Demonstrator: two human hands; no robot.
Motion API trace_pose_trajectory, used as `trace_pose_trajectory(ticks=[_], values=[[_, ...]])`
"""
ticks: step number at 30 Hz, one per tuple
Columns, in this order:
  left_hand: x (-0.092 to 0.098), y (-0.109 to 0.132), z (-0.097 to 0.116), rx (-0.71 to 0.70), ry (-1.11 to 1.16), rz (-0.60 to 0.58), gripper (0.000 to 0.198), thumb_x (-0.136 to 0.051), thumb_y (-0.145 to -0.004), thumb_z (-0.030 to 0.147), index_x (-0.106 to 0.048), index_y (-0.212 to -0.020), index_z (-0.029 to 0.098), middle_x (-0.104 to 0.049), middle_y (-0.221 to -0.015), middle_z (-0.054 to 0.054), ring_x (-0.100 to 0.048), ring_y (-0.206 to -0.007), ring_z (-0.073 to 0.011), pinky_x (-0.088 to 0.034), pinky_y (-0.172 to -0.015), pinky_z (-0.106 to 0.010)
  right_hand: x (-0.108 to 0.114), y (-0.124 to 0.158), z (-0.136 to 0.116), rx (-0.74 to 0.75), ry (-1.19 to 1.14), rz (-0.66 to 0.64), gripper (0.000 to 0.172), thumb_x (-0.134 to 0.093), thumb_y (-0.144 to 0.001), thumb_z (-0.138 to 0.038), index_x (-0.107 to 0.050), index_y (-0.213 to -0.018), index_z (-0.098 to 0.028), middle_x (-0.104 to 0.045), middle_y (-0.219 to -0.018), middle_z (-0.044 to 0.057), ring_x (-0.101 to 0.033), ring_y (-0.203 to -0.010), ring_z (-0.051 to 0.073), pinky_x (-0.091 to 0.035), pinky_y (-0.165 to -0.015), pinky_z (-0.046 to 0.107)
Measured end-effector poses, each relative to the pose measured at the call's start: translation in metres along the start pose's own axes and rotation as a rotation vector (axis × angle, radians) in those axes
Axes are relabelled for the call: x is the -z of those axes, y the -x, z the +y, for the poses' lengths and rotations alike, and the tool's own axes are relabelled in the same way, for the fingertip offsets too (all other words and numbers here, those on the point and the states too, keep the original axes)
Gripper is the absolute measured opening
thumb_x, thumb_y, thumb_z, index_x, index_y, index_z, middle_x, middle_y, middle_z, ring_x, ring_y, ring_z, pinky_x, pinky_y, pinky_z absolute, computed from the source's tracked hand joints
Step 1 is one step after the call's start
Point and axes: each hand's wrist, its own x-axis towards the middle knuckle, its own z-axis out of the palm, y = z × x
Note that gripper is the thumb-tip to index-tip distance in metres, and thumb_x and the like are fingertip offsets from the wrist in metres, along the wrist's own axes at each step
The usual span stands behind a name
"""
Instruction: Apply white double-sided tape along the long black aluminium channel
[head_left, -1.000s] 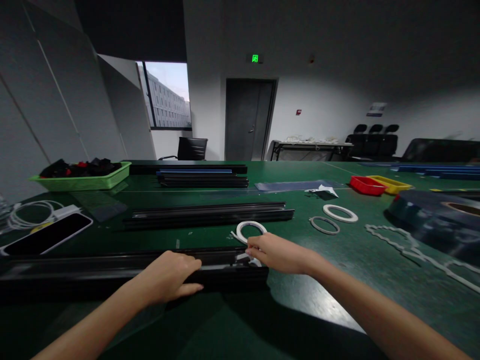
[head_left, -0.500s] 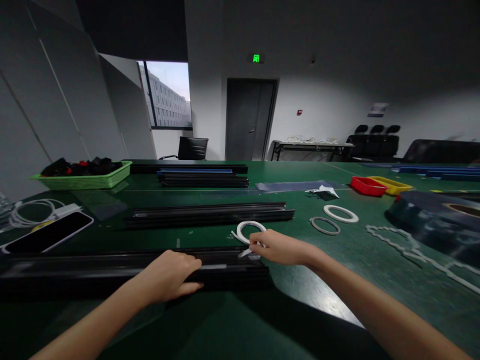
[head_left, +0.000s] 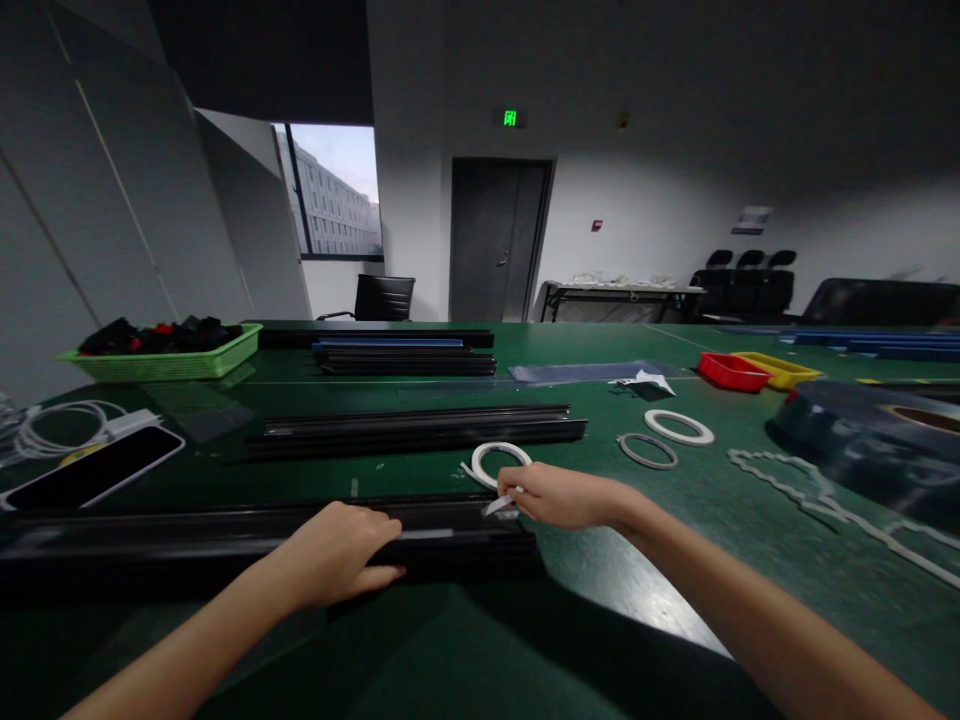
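Note:
A long black profile (head_left: 187, 540) lies across the near part of the green table. My left hand (head_left: 345, 550) is closed over it near the middle, fingers on top and thumb along the near side. At its right end, my right hand (head_left: 559, 495) pinches a small white strip (head_left: 498, 506), which slants down towards the profile's upper face. I cannot tell whether the strip is stuck to the profile. Just behind the right hand lies a roll of white tape (head_left: 478, 468), its loose end pointing left and its right part hidden by the fingers.
Another black profile (head_left: 420, 430) lies farther back. To the right are a white ring roll (head_left: 705, 436), a grey ring (head_left: 649, 462), a wavy white strip (head_left: 847, 515) and a large film roll (head_left: 832, 440). A phone (head_left: 94, 470) and green basket (head_left: 172, 365) are left.
The white strip in my right hand has tilted and shifted slightly right at the profile's end. My left hand stays in place on the profile. The view has moved very slightly.

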Motion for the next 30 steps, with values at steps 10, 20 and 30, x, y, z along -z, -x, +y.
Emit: trace_pose_trajectory(ticks=[10, 20, 30], values=[[0.0004, -0.0013, -0.0005, 0.004, 0.005, -0.002, 0.024, -0.043, -0.085, 0.042, -0.056, -0.09, 0.022, -0.066, -0.092, -0.004, -0.062, -0.085, -0.0216, -0.046, -0.074, -0.032, 0.0017, -0.0003, -0.0008, 0.011, -0.022, -0.031, 0.024, -0.038, -0.089, -0.034, -0.054, -0.085, -0.016, -0.055, -0.077, 0.003, -0.048, -0.065, 0.013, -0.032, -0.056, 0.025], [0.0008, -0.0011, -0.0001, 0.0, 0.012, 0.0, 0.025, -0.042, -0.085, 0.043, -0.056, -0.091, 0.022, -0.066, -0.093, -0.004, -0.062, -0.085, -0.022, -0.046, -0.074, -0.033, 0.0007, -0.0006, 0.0005, 0.01, -0.024, -0.032, 0.029, -0.038, -0.088, -0.042, -0.052, -0.08, -0.017, -0.053, -0.074, 0.002, -0.046, -0.063, 0.012, -0.03, -0.054, 0.024], [-0.0014, -0.0013, -0.0003, -0.001, 0.0, 0.012, 0.024, -0.043, -0.085, 0.043, -0.055, -0.089, 0.023, -0.066, -0.092, -0.003, -0.063, -0.084, -0.0221, -0.047, -0.072, -0.033, 0.0006, -0.0006, 0.0003, 0.032, -0.002, -0.02, 0.024, -0.037, -0.088, -0.034, -0.052, -0.08, -0.017, -0.054, -0.073, 0.002, -0.046, -0.061, 0.012, -0.03, -0.054, 0.024]])
